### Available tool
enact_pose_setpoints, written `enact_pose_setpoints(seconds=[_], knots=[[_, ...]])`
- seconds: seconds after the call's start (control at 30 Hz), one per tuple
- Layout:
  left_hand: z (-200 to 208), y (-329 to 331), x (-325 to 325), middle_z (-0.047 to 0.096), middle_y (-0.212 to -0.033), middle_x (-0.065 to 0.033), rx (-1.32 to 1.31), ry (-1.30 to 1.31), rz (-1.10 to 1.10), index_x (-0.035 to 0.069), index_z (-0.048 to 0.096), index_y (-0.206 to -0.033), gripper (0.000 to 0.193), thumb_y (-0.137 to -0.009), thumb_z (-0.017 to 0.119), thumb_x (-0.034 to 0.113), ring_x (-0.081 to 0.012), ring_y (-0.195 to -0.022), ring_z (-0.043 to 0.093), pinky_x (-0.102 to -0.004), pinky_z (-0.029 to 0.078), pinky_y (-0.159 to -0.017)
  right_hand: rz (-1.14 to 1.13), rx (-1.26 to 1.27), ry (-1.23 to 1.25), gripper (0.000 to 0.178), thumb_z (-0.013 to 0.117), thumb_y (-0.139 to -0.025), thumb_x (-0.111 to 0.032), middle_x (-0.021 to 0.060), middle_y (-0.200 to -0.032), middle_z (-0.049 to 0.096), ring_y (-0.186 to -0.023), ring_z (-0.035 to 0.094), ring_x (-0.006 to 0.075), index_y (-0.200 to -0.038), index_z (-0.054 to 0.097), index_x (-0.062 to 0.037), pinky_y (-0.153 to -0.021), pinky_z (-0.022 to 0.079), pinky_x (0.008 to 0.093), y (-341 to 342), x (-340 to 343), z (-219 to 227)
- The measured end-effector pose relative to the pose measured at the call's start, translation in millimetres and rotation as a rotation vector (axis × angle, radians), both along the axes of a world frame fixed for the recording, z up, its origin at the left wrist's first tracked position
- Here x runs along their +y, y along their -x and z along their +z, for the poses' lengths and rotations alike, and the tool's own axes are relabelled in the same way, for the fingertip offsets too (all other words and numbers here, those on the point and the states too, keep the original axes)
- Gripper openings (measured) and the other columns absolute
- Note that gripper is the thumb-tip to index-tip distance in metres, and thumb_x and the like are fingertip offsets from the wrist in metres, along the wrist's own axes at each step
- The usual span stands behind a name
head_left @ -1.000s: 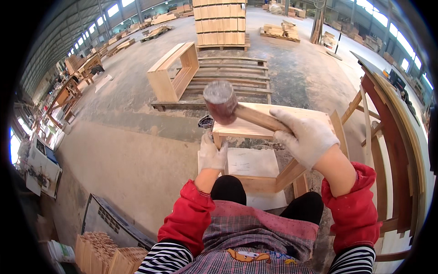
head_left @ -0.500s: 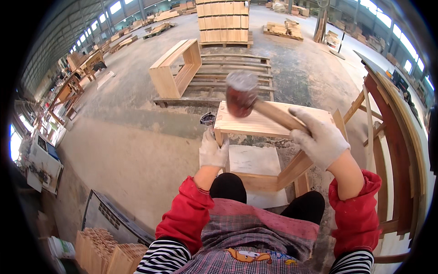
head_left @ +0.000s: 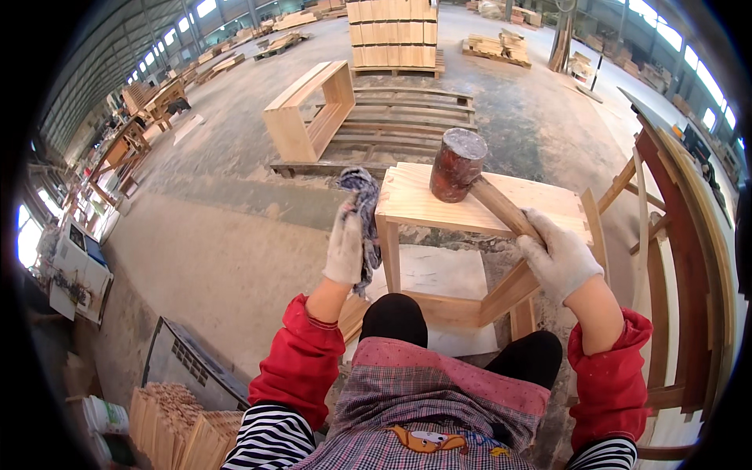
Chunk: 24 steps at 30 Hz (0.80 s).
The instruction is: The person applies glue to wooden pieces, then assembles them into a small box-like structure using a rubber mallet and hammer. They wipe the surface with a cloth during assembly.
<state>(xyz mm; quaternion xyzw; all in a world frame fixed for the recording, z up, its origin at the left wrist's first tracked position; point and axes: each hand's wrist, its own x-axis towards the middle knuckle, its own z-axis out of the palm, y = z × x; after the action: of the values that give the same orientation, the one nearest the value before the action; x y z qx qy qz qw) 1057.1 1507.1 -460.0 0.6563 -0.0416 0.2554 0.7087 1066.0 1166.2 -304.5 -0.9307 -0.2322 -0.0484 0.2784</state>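
In front of my knees stands a pale wooden box frame (head_left: 544,197) with interlocking corner joints. My right hand (head_left: 561,257), in a white glove, is closed round the wooden handle of a mallet (head_left: 457,168). The mallet's dark red head rests on or just over the frame's top board, towards its left end. Just left of that end, my gloved left hand (head_left: 343,249) grips a crumpled blue-grey rag (head_left: 363,200), which hangs down beside the frame's corner.
A second box frame (head_left: 294,129) stands on a slatted pallet (head_left: 407,117) ahead. Behind it rises a stack of wooden parts (head_left: 393,35). A wooden rack (head_left: 677,251) is close on my right. Cut wood pieces (head_left: 160,419) and a white bucket (head_left: 106,415) lie at lower left.
My left hand has left the frame's corner, moved slightly left and taken up the rag. The mallet has come down from a blurred swing and shifted right, onto or near the top board.
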Motion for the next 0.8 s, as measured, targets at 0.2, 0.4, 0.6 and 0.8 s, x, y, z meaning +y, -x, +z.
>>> enact_pose_setpoints(seconds=[0.2, 0.4, 0.6, 0.8], knots=[[77, 1, 33, 0.05, -0.133, -0.0225, -0.064, -0.884, 0.1, 0.006, 0.066, -0.118, 0.041, -0.081, 0.068, 0.025, -0.0387, -0.123, 0.047, -0.046, 0.039, -0.105, 0.029, 0.04, -0.024, 0.051, 0.058, -0.092, -0.029, 0.0306, -0.113, 0.063, -0.109, 0.061, 0.0426, -0.132, 0.053, 0.0015, -0.093, 0.048, 0.0431, 7, 28, 2], [101, -63, 9, 0.056, -0.128, -0.0189, 0.12, -0.679, -0.411, 0.003, 0.055, -0.123, 0.065, -0.067, 0.081, 0.023, -0.0273, -0.117, 0.055, -0.0344, 0.045, -0.1, -0.026, -0.022, 0.028, 0.048, 0.054, -0.094, -0.012, 0.0224, -0.129, 0.057, -0.117, 0.057, 0.0311, -0.139, 0.045, 0.006, -0.101, 0.042, 0.0362, -14, -30, -36], [97, -60, 18, 0.068, -0.1, -0.0172, 0.182, -0.601, -0.193, 0.002, 0.061, -0.108, 0.048, -0.069, 0.079, 0.024, -0.0261, -0.095, 0.065, -0.0348, 0.051, -0.083, 0.037, 0.215, -0.099, 0.047, 0.046, -0.099, -0.008, 0.0161, -0.132, 0.053, -0.116, 0.054, 0.0238, -0.143, 0.039, 0.0065, -0.098, 0.043, 0.0321, -32, -12, -29], [110, -57, 9, 0.067, -0.091, -0.0211, 0.325, -0.473, -0.02, 0.004, 0.054, -0.111, 0.047, -0.074, 0.074, 0.024, -0.0328, -0.092, 0.067, -0.0371, 0.051, -0.082, 0.119, 0.005, 0.139, 0.051, 0.052, -0.099, -0.026, 0.03, -0.131, 0.055, -0.122, 0.053, 0.0394, -0.137, 0.047, 0.007, -0.104, 0.038, 0.0408, -12, 4, -6]])
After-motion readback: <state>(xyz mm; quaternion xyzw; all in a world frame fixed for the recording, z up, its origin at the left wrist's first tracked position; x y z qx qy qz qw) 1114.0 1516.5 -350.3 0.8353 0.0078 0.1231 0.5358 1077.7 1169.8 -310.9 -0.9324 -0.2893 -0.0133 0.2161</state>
